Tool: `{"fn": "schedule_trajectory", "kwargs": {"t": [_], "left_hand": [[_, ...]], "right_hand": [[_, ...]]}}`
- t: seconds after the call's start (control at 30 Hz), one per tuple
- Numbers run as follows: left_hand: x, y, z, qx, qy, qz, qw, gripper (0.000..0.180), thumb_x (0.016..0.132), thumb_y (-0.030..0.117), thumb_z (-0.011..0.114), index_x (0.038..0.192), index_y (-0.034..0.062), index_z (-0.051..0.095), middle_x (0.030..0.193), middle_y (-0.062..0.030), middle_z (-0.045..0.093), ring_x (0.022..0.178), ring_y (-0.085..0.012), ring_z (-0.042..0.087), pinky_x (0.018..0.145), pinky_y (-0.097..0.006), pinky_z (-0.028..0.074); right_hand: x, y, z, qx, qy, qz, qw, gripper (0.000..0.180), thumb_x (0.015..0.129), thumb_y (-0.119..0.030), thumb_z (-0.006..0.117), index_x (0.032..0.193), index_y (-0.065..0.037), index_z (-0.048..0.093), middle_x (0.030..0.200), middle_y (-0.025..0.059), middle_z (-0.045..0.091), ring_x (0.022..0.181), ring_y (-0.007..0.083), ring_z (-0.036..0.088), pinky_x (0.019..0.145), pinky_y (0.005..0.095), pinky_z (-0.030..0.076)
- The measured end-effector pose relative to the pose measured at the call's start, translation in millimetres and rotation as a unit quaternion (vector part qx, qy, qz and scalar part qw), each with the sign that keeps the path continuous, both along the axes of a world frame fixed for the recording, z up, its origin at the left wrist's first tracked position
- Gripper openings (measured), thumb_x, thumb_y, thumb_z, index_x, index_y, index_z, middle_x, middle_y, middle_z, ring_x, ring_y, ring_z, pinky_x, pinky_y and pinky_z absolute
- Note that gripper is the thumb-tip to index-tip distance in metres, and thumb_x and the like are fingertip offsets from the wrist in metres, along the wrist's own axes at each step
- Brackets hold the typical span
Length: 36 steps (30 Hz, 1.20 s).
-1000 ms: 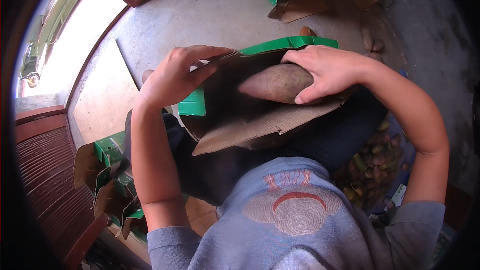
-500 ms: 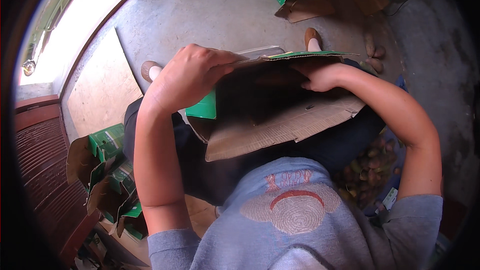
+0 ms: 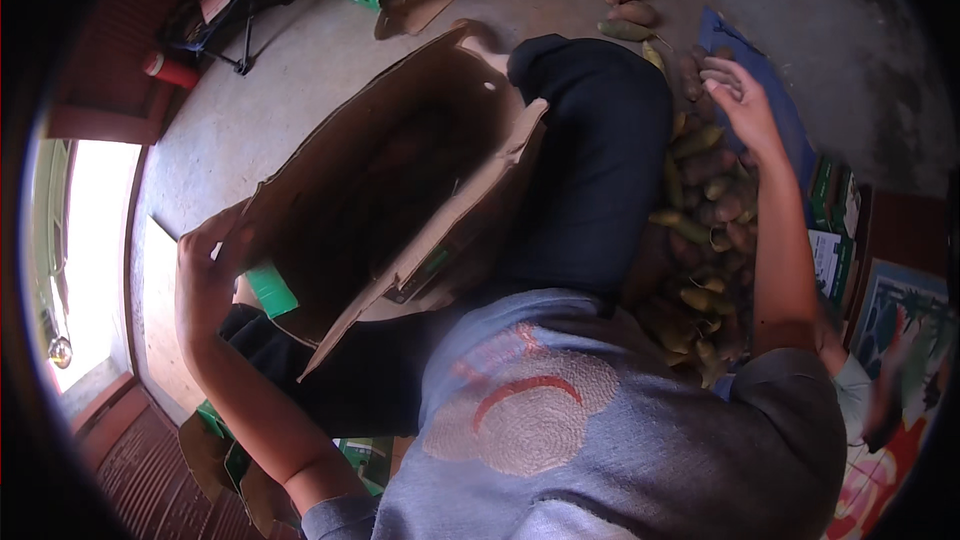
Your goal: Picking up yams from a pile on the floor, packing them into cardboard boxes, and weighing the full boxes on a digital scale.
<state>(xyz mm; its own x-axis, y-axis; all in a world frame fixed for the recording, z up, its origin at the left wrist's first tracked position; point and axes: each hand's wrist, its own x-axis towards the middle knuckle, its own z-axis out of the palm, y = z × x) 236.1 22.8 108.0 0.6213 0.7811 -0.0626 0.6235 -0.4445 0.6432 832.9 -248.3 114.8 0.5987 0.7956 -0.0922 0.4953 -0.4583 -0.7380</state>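
Grey concrete floor (image 3: 320, 35) runs behind the lap, where I see the box (image 3: 430, 240) resting tilted, mouth gaping. My left hand (image 3: 210, 252) pinches its rim between thumb and fingers. The right hand (image 3: 740, 105), fingers loosely curled and slightly parted, hovers by the far end of the tubers (image 3: 735, 205) (contact, I cannot tell), near a blue sheet (image 3: 733, 37).

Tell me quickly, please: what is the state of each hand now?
Left hand: holding the cardboard box by its edge.
Right hand: open, apparently empty, near a tuber.
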Motion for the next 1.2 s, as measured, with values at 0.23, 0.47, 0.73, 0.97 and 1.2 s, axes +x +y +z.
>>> {"fn": "schedule_trajectory", "kwargs": {"t": [0.23,0.47,0.73,0.97,1.2], "left_hand": [[5,-16,19,-0.099,-0.089,0.021,0.991,0.058,0.102,0.045,0.05,0.14,0.0017,0.053,0.135,-0.0188,0.059,0.125,-0.0298,0.056,0.108,-0.043,0.041],[-54,-4,-23,-0.056,-0.033,0.175,0.982,0.067,0.104,0.056,0.031,0.141,0.0026,0.052,0.142,-0.0173,0.054,0.133,-0.0315,0.049,0.111,-0.05,0.036],[-163,-23,-60,0.021,0.078,0.347,0.934,0.064,0.104,0.055,0.034,0.136,0.0044,0.058,0.138,-0.0157,0.058,0.132,-0.0275,0.051,0.108,-0.047,0.039],[-166,-14,-84,-0.035,-0.023,0.398,0.917,0.064,0.104,0.054,0.038,0.137,0.0026,0.056,0.14,-0.0148,0.056,0.134,-0.0285,0.048,0.109,-0.046,0.039],[-165,-12,-81,-0.042,-0.042,0.389,0.919,0.063,0.104,0.055,0.036,0.138,0.0055,0.055,0.142,-0.012,0.054,0.135,-0.026,0.047,0.112,-0.045,0.036]], "right_hand": [[30,-124,-191,-0.271,-0.033,0.005,0.962,0.05,0.087,-0.015,0.066,0.132,0.002,0.053,0.123,0.0234,0.064,0.118,0.0372,0.059,0.096,0.0413,0.048],[37,-198,-354,-0.302,0.029,0.023,0.953,0.079,0.076,-0.034,0.079,0.141,-0.006,0.045,0.135,0.026,0.055,0.127,0.0388,0.052,0.105,0.0437,0.044],[-36,-167,-369,-0.393,-0.077,-0.058,0.915,0.088,0.064,-0.038,0.086,0.136,-0.009,0.044,0.134,0.0198,0.051,0.126,0.0359,0.05,0.102,0.0489,0.043],[-84,-193,-395,-0.442,-0.098,0.023,0.892,0.071,0.078,-0.035,0.076,0.134,-0.009,0.041,0.123,0.0196,0.054,0.12,0.0393,0.052,0.099,0.0499,0.045],[-86,-202,-402,-0.374,-0.007,0.02,0.927,0.043,0.095,-0.028,0.052,0.128,-0.004,0.038,0.12,0.0231,0.057,0.113,0.0418,0.058,0.089,0.0527,0.052]]}}
